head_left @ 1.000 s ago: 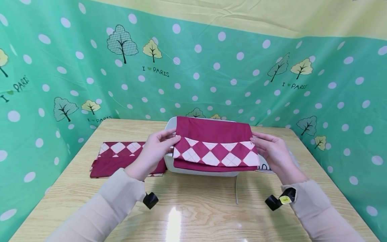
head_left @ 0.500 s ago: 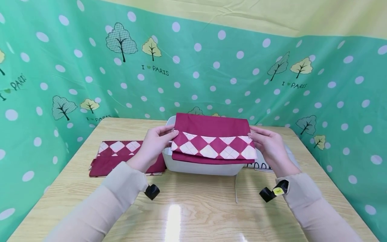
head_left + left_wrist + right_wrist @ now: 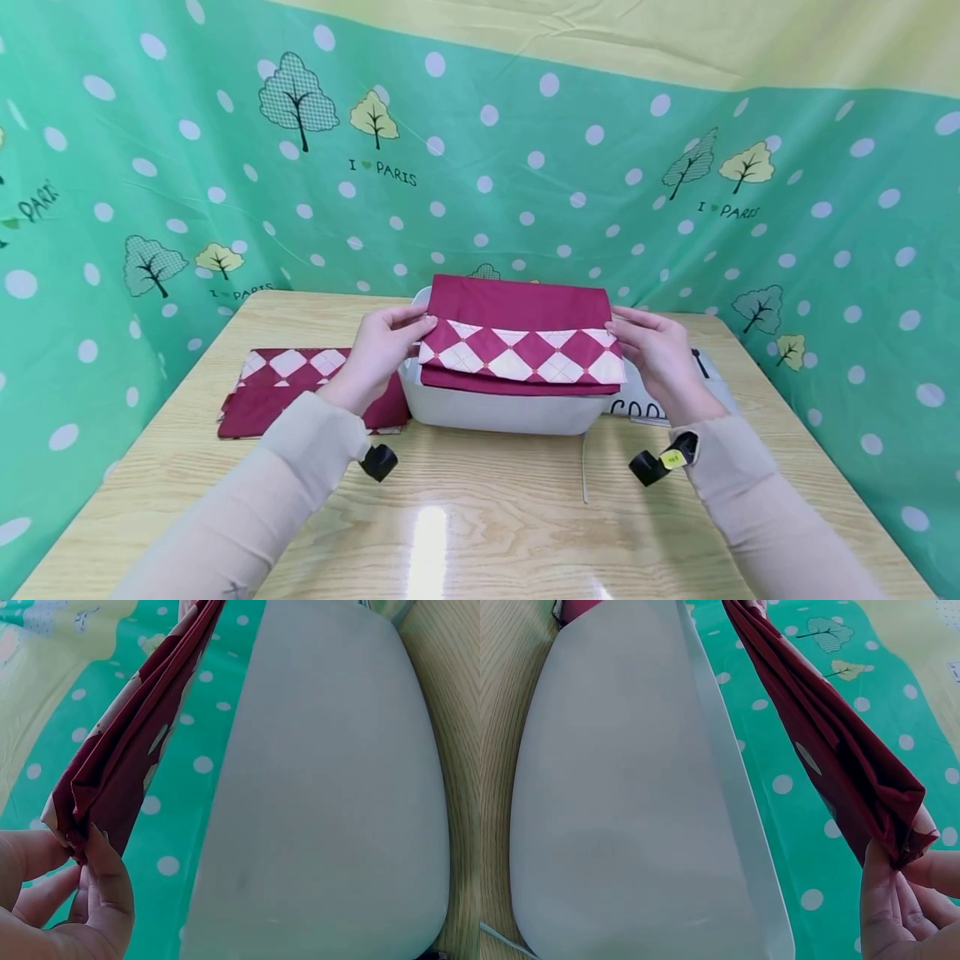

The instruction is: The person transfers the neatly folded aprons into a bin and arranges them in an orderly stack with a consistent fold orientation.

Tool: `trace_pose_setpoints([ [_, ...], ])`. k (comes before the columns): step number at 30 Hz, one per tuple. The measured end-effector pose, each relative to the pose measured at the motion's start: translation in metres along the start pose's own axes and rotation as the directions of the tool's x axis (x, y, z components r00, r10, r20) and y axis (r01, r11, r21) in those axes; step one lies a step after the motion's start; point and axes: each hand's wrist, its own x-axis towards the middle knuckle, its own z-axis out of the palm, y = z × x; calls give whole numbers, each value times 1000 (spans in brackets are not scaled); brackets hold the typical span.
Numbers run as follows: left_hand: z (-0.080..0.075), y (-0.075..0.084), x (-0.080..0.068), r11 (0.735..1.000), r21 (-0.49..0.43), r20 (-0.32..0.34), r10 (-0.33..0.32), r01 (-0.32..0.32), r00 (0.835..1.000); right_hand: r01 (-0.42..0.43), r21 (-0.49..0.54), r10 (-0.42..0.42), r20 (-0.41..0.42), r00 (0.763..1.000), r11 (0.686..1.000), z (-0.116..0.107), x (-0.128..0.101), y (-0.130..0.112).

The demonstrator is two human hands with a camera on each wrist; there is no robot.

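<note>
Left hand [image 3: 378, 354] and right hand [image 3: 654, 357] each pinched one end of the folded cloth [image 3: 521, 337], held above the white tub [image 3: 502, 410] on the tabletop [image 3: 480, 508].

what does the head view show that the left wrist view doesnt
Only the head view shows the right hand holding the far end of the folded maroon cloth, its diamond-patterned band, a second folded cloth lying on the wooden table, and both sleeves. Only the left wrist view shows the cloth edge-on, its stacked layers pinched between thumb and fingers, with open space between cloth and bin. Both show the left hand gripping the cloth above the white bin, and the green dotted backdrop.
</note>
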Motion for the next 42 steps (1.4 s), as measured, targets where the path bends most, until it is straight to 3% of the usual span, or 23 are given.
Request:
trace_pose_setpoints([
  [20,3,-18,20,997,75,-53,22,-18,998,-11,-99,3,-82,997,995,8,21,19],
  [42,4,-17,23,987,158,-95,13,2,995,-6,-195,-13,-97,995,981,13,28,26],
])
